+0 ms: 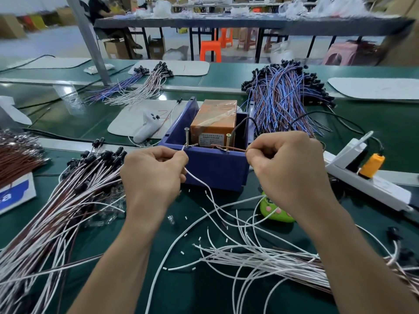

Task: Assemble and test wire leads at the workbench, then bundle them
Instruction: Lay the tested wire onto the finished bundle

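Right at the near rim of the blue box, both hands work one lead each. The left hand has thumb and forefinger pressed together on a white wire, its other fingers curled under. The wire's bare tip points up and away toward the left screw, which stands upright in the rim, and seems to touch it near the base. From the pinch the white wire's length runs the other way, sloping down the front of the box toward the person and to the right, into the loose white leads spread on the bench in front of the box. The right hand pinches a brown wire between thumb and fingertip. That wire lies nearly level along the rim, its long axis left to right, its free end pointing left and meeting the right screw. Inside the box sits an orange block wrapped in clear film. Left of the box lies a fan of white leads with black ends; behind the box to the right, a heap of blue and brown leads; right of it, a white power strip.
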The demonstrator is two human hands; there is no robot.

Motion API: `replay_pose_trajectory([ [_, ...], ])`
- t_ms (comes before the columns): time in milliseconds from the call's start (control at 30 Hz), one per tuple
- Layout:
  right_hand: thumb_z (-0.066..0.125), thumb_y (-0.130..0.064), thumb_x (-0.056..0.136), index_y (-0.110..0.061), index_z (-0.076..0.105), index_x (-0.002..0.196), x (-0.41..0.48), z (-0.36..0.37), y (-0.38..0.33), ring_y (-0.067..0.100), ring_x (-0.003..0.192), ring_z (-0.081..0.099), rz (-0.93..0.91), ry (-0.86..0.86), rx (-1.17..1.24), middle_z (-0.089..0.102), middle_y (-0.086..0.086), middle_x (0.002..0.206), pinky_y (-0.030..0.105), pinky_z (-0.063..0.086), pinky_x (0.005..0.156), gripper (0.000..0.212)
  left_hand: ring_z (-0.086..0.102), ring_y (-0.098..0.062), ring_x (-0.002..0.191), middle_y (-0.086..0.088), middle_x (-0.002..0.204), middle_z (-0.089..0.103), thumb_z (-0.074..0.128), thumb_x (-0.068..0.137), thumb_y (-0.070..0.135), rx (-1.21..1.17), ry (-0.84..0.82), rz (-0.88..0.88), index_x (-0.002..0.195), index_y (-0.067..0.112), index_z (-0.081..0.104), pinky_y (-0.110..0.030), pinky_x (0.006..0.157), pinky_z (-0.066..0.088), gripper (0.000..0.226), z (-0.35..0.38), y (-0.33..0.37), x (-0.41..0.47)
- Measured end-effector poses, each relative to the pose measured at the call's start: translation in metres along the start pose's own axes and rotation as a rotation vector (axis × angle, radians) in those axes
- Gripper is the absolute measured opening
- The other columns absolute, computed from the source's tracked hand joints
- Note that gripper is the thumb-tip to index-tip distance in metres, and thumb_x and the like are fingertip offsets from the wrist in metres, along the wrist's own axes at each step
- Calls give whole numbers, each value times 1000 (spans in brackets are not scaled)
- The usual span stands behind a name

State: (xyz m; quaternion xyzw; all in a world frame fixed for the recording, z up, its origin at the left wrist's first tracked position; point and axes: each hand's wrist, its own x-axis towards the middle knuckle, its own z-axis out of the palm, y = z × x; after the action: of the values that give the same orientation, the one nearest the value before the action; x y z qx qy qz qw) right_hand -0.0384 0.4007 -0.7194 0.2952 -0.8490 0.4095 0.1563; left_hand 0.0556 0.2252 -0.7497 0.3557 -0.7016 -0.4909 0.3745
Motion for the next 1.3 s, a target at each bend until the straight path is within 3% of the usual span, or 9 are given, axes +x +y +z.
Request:
replay_pose_trajectory([
  [267, 69, -24, 87, -22, 77, 72, -1, 2, 0, 12, 53, 63, 3, 11, -35, 66, -9, 56, 33, 57, 62, 17, 60, -9, 39, -1, 50, 67, 73, 72, 24, -19, -18, -7, 65, 33, 77, -19, 40, 42, 12, 0, -2, 3],
  [600, 70, -24, 87, -22, 76, 69, -1, -3, -6, 11, 51, 60, 7, -15, -78, 64, -8, 54, 25, 50, 59, 19, 58, -11, 39, -2, 50, 67, 74, 73, 21, -40, -18, -4, 62, 30, 76, -20, 44, 43, 14, -3, 0, 2],
  [667, 70, -23, 83, -22, 74, 65, -1, -11, -10, 11, 50, 59, -4, -55, -44, 62, -9, 51, 16, 45, 55, 19, 52, -11, 37, 0, 47, 63, 74, 71, 20, -120, -71, 17, 58, 21, 74, -19, 41, 38, 13, -6, 4, -3],
  [800, 71, -21, 85, -25, 74, 67, 2, -27, -19, 5, 45, 55, 62, -376, 126, 66, -9, 53, 12, 39, 49, 19, 36, -8, 38, 4, 44, 49, 75, 74, 19, -585, -432, 24, 56, 17, 68, -19, 45, 25, 19, -16, 12, -18],
  [867, 68, -15, 90, -20, 73, 70, 0, -30, -21, 8, 48, 57, 130, -536, 245, 71, -2, 62, 23, 43, 52, 21, 39, -5, 38, 1, 50, 54, 79, 73, 22, -698, -534, -13, 66, 17, 75, -19, 47, 25, 10, -16, 17, -22],
  [967, 62, -2, 94, -14, 70, 65, -13, -30, -25, 30, 75, 73, 264, -652, 482, 77, 11, 82, 33, 60, 62, 32, 55, -4, 44, -2, 63, 66, 82, 77, 29, -820, -520, -70, 75, 18, 77, -12, 46, 45, 12, -11, 24, -29],
  [1067, 55, -1, 100, -17, 69, 72, -33, -31, -30, 28, 99, 74, 365, -719, 720, 78, 12, 98, 36, 61, 89, 35, 67, -5, 54, -5, 72, 73, 73, 83, 27, -862, -491, -66, 81, 16, 70, -15, 53, 55, 12, -6, 31, -40],
  [1200, 42, -3, 103, -4, 58, 98, -55, -27, -37, 41, 99, 72, 582, -686, 1116, 72, 30, 106, 55, 58, 92, 17, 70, -5, 57, -4, 73, 75, 76, 71, 29, -834, -467, -77, 68, 20, 72, -13, 55, 55, 10, -3, 43, -56],
  [1300, 38, -6, 105, -8, 51, 88, -70, -28, -43, 40, 86, 71, 642, -671, 1242, 69, 37, 103, 55, 58, 81, 22, 73, -9, 62, -5, 75, 76, 75, 75, 24, -830, -403, -35, 73, 16, 67, -15, 59, 56, 11, -2, 48, -65],
])
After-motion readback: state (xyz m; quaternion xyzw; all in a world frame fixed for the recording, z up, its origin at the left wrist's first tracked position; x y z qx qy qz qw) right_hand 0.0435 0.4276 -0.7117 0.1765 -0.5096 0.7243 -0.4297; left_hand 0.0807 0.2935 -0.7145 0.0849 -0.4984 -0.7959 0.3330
